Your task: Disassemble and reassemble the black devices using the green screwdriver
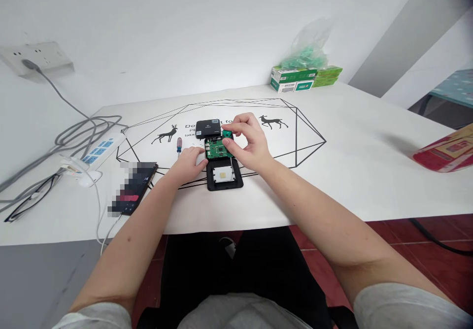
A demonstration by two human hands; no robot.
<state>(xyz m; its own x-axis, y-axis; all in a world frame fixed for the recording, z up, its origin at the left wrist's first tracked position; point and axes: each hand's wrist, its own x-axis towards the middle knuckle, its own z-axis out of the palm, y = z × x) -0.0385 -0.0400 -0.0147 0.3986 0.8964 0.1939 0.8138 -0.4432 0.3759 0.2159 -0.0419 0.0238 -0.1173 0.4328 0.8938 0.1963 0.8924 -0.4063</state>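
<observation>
Green screwdriver (227,134) pinched in curled right hand (251,144).

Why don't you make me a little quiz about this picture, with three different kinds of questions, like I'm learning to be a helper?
1. True or false: the right hand is holding a green-handled tool.
2. Pick one. What sits on top of the green-and-white boxes? a) a pair of glasses b) a plastic bag c) a phone
3. Fill in the blank: the circuit board between the left hand and the right hand is coloured ____.

Key: 1. True; 2. b; 3. green.
</observation>
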